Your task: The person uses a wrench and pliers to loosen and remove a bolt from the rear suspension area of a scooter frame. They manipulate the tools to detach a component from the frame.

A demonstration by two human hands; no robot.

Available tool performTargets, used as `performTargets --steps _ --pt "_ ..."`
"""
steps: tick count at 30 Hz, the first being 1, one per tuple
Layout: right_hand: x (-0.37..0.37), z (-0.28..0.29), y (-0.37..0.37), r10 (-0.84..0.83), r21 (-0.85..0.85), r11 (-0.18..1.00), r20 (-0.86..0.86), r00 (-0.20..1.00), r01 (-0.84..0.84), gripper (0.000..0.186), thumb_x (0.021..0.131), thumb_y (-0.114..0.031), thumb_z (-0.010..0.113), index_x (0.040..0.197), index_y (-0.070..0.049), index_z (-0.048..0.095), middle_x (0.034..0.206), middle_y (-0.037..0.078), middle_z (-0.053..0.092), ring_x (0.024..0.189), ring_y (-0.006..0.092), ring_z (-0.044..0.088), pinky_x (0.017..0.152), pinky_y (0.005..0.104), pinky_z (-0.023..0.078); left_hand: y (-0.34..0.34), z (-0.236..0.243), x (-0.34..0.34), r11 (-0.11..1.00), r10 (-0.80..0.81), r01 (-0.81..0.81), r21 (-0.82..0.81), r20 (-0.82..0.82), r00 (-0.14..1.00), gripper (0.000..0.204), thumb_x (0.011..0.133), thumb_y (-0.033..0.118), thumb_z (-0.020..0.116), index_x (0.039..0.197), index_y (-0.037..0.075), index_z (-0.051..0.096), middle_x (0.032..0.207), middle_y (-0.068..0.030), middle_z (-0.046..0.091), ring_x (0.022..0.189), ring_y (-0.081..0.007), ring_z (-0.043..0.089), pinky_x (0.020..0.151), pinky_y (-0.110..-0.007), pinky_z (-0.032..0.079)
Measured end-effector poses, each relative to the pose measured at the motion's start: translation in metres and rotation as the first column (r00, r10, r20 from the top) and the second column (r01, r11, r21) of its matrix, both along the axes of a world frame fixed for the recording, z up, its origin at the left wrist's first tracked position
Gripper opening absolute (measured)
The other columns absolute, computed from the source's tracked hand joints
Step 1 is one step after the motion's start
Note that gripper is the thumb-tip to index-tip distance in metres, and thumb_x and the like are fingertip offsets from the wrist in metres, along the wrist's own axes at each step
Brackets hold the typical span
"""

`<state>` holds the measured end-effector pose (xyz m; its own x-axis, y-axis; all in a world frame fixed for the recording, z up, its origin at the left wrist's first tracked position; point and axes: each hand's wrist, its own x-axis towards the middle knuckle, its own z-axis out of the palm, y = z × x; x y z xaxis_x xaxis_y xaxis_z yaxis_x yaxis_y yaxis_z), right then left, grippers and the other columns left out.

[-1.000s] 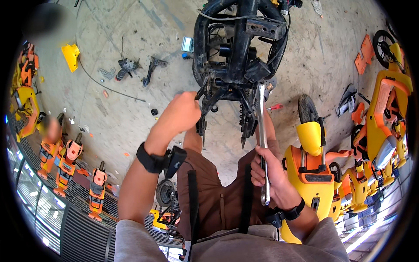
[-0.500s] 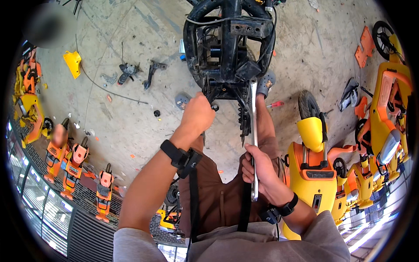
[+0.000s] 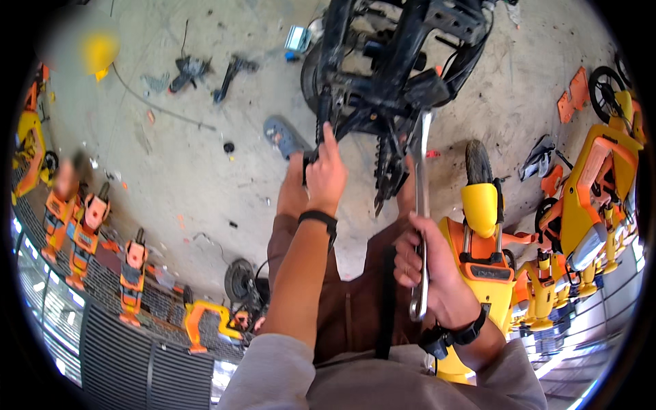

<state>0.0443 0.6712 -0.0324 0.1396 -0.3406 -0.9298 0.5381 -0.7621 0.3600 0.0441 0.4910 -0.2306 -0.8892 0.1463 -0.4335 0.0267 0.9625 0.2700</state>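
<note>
**Two hands at a black vehicle frame, one with a long spanner**

The right hand (image 3: 429,273) is closed in a fist around the lower part of a long, flat, bright steel spanner (image 3: 421,205). The tool stands nearly upright in the view, running from about 6 o'clock of the hand up toward 12 o'clock, where its upper end reaches the underside of the black metal vehicle frame (image 3: 403,61). Its lower ring end sticks out just below the fingers. A black band sits on that wrist.

The left hand (image 3: 326,174) reaches up at 11 o'clock from the right hand, fingers curled onto a dark part at the lower left edge of the frame, next to a black chain (image 3: 384,174) that hangs below it; what exactly the fingers pinch is too dark to tell. A black wristband (image 3: 318,218) circles this wrist.

The frame fills the top centre, at 12 o'clock from both hands, standing on a stained grey concrete floor (image 3: 178,171). A grey sandalled foot (image 3: 285,137) lies at 10 o'clock from the left hand. At 3 o'clock from the right hand stands a yellow and orange small scooter (image 3: 482,225), with more of the same kind along the right rim. Dark hand tools (image 3: 205,68) lie on the floor at 10 o'clock, well apart.
</note>
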Motion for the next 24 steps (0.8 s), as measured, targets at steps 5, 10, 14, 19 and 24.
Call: performTargets --steps 5,10,14,19,24 --pt "-0.003 0.007 -0.009 0.005 0.022 1.0 -0.012 1.0 -0.005 0.037 0.093 -0.041 0.055 0.07 -0.016 0.039 0.045 -0.002 0.029 0.034 0.012 0.028 0.036 0.0263 0.024 -0.007 0.005 0.002 0.998 -0.016 0.015 0.056 0.016 1.0 0.074 0.078 0.005 0.058 0.145 0.004 0.027 0.081 -0.0139 0.061 0.056 -0.0329 0.062 0.05 -0.043 0.05" --pt "0.004 0.002 -0.002 0.0 -0.003 1.0 -0.061 0.998 -0.001 0.037 0.092 -0.041 0.056 0.07 -0.016 0.039 0.044 -0.002 0.029 0.033 0.0124 0.028 0.035 0.0264 0.024 -0.028 0.066 -0.036 0.97 0.099 -0.153 0.189 0.266 0.959 0.056 0.094 0.013 0.049 0.145 0.013 0.029 0.09 -0.0233 0.062 0.066 -0.0448 0.06 0.064 -0.053 0.048" --pt "0.009 0.001 0.003 -0.024 -0.03 0.999 -0.085 0.996 0.021 0.036 0.092 -0.039 0.056 0.07 -0.015 0.039 0.044 -0.002 0.029 0.033 0.0122 0.029 0.034 0.026 0.024 -0.047 0.072 -0.053 0.913 0.202 -0.308 0.269 0.36 0.911 0.047 0.095 0.01 0.048 0.14 0.016 0.035 0.075 -0.0289 0.059 0.079 -0.0502 0.056 0.065 -0.055 0.041" --pt "0.007 0.002 0.006 -0.023 -0.031 0.999 -0.076 0.997 0.021 0.034 0.092 -0.037 0.056 0.071 -0.015 0.04 0.045 -0.002 0.029 0.033 0.0119 0.028 0.035 0.0259 0.024 -0.027 0.113 -0.125 0.974 -0.051 -0.058 0.219 0.462 0.885 0.042 0.091 0.007 0.049 0.132 0.008 0.043 0.077 -0.0302 0.06 0.077 -0.05 0.057 0.065 -0.055 0.042" --pt "0.012 0.001 0.008 -0.048 -0.044 0.998 -0.084 0.995 0.044 0.033 0.092 -0.035 0.056 0.071 -0.016 0.04 0.045 -0.003 0.029 0.033 0.0115 0.028 0.035 0.026 0.023 -0.006 0.109 -0.158 0.956 -0.281 0.208 0.209 0.432 0.857 0.037 0.084 0.001 0.049 0.121 -0.002 0.05 0.08 -0.0305 0.062 0.075 -0.0487 0.059 0.069 -0.055 0.046"
